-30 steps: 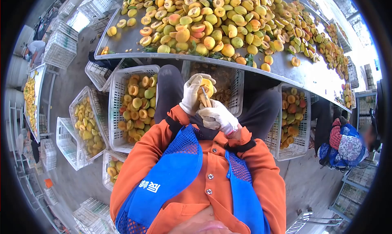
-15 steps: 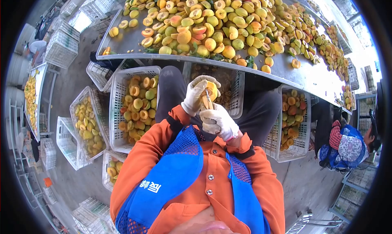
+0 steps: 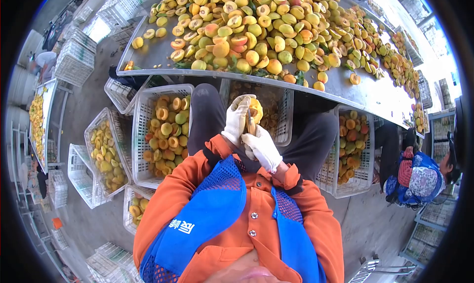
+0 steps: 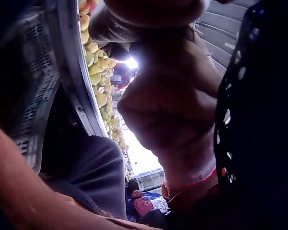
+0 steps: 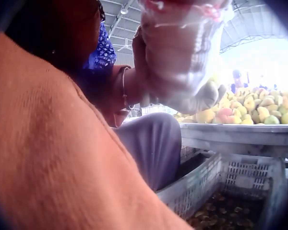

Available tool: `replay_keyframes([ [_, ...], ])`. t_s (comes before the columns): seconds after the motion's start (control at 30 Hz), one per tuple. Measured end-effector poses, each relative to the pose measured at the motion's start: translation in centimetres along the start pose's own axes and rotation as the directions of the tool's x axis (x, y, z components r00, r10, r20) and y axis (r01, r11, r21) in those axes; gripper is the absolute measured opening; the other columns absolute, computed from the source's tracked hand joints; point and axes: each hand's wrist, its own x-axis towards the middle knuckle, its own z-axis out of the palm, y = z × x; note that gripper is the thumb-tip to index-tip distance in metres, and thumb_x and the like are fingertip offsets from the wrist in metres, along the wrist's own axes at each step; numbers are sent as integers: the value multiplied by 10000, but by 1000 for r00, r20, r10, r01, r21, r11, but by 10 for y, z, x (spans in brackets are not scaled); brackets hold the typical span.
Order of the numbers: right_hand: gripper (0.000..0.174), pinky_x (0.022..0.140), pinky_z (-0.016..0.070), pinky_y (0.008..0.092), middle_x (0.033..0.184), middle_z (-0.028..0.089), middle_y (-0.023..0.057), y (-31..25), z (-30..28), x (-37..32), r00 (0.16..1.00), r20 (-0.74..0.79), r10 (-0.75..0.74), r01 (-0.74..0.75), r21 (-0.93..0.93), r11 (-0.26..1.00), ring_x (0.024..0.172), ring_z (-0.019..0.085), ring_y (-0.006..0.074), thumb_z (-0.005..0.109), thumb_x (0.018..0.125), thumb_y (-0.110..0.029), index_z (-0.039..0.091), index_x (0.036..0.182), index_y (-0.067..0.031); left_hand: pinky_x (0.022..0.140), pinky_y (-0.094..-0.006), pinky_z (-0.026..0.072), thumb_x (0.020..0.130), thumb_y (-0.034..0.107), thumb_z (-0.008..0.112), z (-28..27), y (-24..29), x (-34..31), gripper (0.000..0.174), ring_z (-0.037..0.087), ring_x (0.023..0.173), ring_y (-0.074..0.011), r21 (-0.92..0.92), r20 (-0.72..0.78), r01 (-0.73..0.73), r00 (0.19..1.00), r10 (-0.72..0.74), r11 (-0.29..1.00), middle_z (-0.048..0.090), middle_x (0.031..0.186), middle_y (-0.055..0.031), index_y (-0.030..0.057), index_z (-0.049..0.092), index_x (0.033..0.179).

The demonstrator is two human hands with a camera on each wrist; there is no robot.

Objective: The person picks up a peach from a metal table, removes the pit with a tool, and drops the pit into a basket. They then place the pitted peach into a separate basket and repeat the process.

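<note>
In the head view, my gloved left hand [image 3: 236, 119] holds a yellow peach [image 3: 256, 108] up in front of my knees, fingers curled round its far side. My gloved right hand [image 3: 263, 148], just below and to the right, grips the wooden handle of a small tool [image 3: 252, 127]. Its narrow metal end lies against the peach's near side; the very tip is hidden. The left wrist view has the right hand [image 4: 168, 110] large and dark, a red band at its cuff. In the right wrist view, the right hand's glove [image 5: 182, 52] is blurred.
A metal table [image 3: 365, 93] heaped with whole and halved peaches [image 3: 276, 31] stands ahead. Beneath it, a crate [image 3: 285, 120] sits between my knees. Crates of peaches stand left [image 3: 139, 135] and right [image 3: 363, 179]. Another person [image 3: 419, 177] sits at the far right.
The right hand has shifted slightly and the tool now stands more upright against the peach. The left hand keeps holding the peach. The table edge appears slightly lower in the head view.
</note>
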Motion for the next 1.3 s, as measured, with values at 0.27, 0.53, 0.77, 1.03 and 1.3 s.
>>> replay_keyframes([
  [0.27, 369, 574, 450, 320, 816, 620, 104, 2, -12, 6, 998, -62, 6, -22, -264, 964, 641, 563, 167, 645, 875, -219, 534, 1139, 13, 757, -263, 534, 963, 169, 572, -4, 3, 3, 218, 609, 866, -145, -25, 50, -35, 998, 36, 999, 609, 1005, -52, 79, 573, 1162],
  [0.53, 412, 766, 494, 503, 911, 642, 309, 17, -60, 14, 977, -111, -181, 5, -841, 541, 878, 618, 483, 597, 837, -274, 537, 1123, 17, 877, -274, 489, 796, -62, 587, -41, 12, 28, 380, 607, 987, -180, 474, 94, -350, 932, 349, 808, 612, 1097, -70, 48, 585, 1159],
  [0.77, 395, 722, 498, 447, 894, 651, 283, 20, -74, 25, 986, -158, -60, -90, -793, 602, 870, 644, 428, 639, 828, -271, 544, 1070, 26, 910, -375, 495, 800, 148, 670, -142, 123, -26, 345, 582, 1104, -307, 979, -32, 148, 785, 619, -137, 587, 1217, -153, 87, 620, 1136],
  [1.03, 396, 711, 496, 468, 882, 646, 294, 15, -63, 39, 971, -148, -186, -3, -789, 614, 831, 641, 445, 628, 841, -273, 525, 1100, 9, 973, -448, 450, 771, 136, 639, -83, 156, 81, 386, 529, 1166, -356, 877, 447, -261, 750, 488, -403, 551, 1296, -133, 124, 627, 1157],
  [1.3, 392, 692, 492, 500, 863, 635, 320, 4, -66, 34, 972, -172, -160, 8, -655, 755, 826, 621, 487, 634, 852, -252, 504, 1093, 29, 889, -418, 492, 796, 81, 553, -50, 132, 242, 343, 508, 1166, -328, 302, 649, -483, 736, -194, -822, 517, 1232, -121, 88, 560, 1139],
])
